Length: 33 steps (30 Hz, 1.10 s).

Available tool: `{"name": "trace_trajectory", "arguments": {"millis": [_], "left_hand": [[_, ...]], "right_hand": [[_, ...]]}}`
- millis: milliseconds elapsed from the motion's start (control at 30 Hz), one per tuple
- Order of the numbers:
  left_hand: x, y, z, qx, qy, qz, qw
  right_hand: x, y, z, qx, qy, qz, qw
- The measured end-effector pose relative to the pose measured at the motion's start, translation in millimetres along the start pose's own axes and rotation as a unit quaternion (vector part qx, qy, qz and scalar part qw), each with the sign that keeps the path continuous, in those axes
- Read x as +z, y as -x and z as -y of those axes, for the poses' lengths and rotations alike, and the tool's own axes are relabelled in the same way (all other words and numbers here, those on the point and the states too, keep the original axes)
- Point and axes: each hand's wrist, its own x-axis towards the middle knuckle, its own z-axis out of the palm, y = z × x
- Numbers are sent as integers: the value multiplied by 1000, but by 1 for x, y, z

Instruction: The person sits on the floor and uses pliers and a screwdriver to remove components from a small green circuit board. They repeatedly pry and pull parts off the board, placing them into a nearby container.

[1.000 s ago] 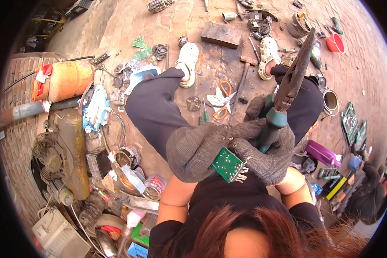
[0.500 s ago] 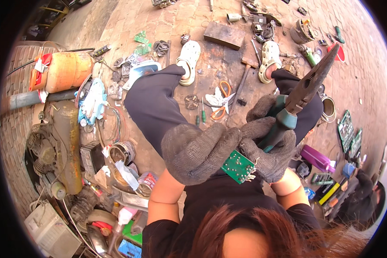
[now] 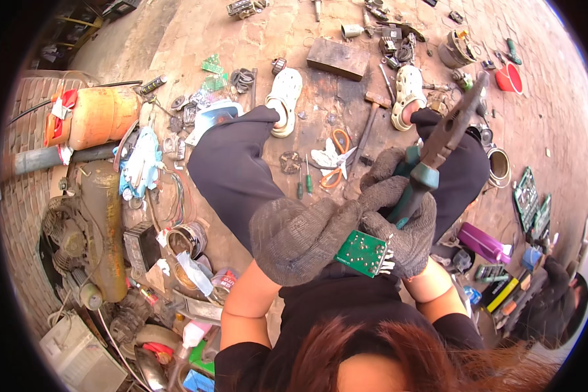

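Note:
Both hands wear grey knitted gloves and meet above my lap. My left hand (image 3: 300,238) is closed on a small green circuit board (image 3: 362,253), solder side up, with pale pins or wires along its right edge. In my right hand (image 3: 415,243) is a pair of pliers (image 3: 443,138) with green-and-dark handles; its long dark jaws point up and to the right, away from the board. The fingers of my right hand also lie against the board's upper right side. Whether they grip it is hidden.
Between my feet lie a hammer (image 3: 370,127), orange-handled scissors (image 3: 340,147) and green screwdrivers (image 3: 308,181). Beyond them is a metal block (image 3: 338,59). An orange gas cylinder (image 3: 104,117) and open cans (image 3: 185,238) are at left; a purple bottle (image 3: 482,243) and circuit boards (image 3: 524,196) are at right.
The pliers have swung slightly left and their tip is lower. The circuit board has shifted a little left and turned slightly. Both hands keep their hold.

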Motion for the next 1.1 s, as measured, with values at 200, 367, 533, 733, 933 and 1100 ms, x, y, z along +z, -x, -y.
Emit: {"name": "trace_trajectory", "arguments": {"millis": [200, 367, 533, 733, 933, 1100], "left_hand": [[14, -4, 5, -1, 31, -45, 998], [36, -3, 7, -139, 232, -120, 955], [52, -7, 5, -398, 506, -239, 727], [50, -8, 7, -425, 537, -222, 694], [31, -19, 0, -487, 568, -153, 646], [32, -17, -1, -469, 581, -166, 643]], "right_hand": [[-2, 2, -14, 8, 10, -18, 1000], [-9, -1, -15, 15, 140, -5, 990], [-23, 5, -19, -44, 288, 22, 956], [-33, 24, -30, -47, 371, 104, 921], [-34, 21, -27, -118, 471, 106, 868], [-36, 17, -28, -147, 510, 102, 841]]}}
